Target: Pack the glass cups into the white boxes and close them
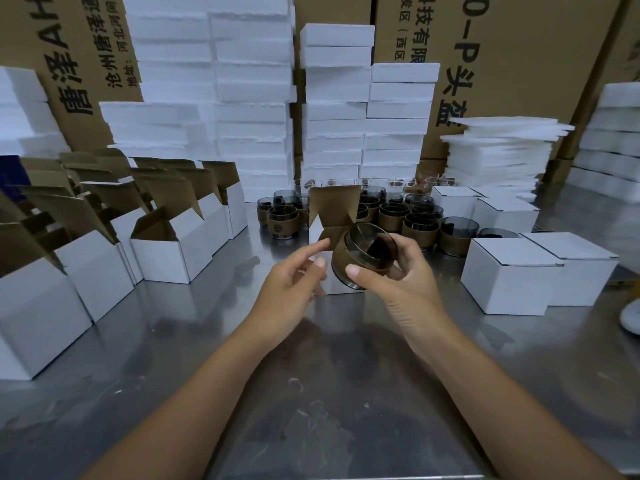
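My right hand (401, 275) grips a smoky glass cup (363, 252) with a brown sleeve, tilted with its mouth toward the upper right, above an open white box (341, 202) whose brown lid flap stands up behind the cup. My left hand (294, 282) holds the left side of that box, with its forefinger stretched along a brown side flap. Most of the box body is hidden behind both hands and the cup. Several more sleeved glass cups (391, 213) stand grouped on the steel table behind the box.
Rows of open white boxes (173, 244) with raised brown flaps fill the left. Closed white boxes (519, 271) sit at the right. Stacks of white foam (252, 91) and brown cartons (519, 57) wall the back. A white round object (630, 317) lies at the right edge.
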Demonstrator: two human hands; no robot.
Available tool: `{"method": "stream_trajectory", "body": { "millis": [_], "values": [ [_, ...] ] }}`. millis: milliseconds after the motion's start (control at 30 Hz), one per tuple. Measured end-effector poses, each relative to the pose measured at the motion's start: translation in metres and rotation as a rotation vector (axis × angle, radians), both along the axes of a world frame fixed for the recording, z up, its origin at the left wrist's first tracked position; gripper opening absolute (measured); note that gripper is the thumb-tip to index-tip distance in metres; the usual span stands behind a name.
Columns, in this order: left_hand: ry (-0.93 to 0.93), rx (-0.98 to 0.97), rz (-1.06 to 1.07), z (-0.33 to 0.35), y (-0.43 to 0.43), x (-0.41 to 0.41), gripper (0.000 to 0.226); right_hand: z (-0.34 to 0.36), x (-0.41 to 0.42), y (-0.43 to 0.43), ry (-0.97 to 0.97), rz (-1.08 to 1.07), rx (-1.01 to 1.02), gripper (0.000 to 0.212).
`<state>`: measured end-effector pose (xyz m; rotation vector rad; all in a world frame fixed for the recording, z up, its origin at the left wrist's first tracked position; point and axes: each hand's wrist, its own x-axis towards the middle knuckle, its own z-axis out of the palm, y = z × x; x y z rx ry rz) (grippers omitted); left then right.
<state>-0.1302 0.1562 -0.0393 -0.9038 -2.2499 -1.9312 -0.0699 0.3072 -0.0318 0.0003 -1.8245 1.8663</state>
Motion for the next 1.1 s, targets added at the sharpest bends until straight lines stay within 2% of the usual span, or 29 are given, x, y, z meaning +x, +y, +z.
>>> {"method": "stream_trajectory", "body": {
  "millis": [267, 400, 533, 867, 1000, 1100],
  "values": [
    [0.109, -0.15, 0.169, -0.008, 0.001, -0.007, 0.031, -0.001, -0.002, -0.001, 0.066, 0.005, 0.036, 0.051],
    [0.248, -0.23, 0.278, -0.007, -0.002, -0.005, 0.03, 0.002, 0.001, -0.003, 0.069, -0.021, 0.087, 0.052],
    [0.385, -0.283, 0.35, -0.006, -0.001, -0.002, 0.018, 0.006, 0.005, -0.004, 0.103, -0.011, 0.126, 0.05],
    [0.527, -0.287, 0.271, -0.005, 0.002, 0.005, 0.003, 0.011, 0.007, -0.004, 0.171, 0.007, 0.184, 0.044],
    [0.598, -0.28, 0.236, -0.006, 0.003, 0.004, 0.019, 0.011, 0.008, -0.004, 0.202, 0.022, 0.178, 0.043],
    [0.65, -0.302, 0.239, -0.007, 0.003, 0.004, 0.023, 0.009, 0.007, -0.004, 0.212, 0.022, 0.188, 0.042]
  ]
}}
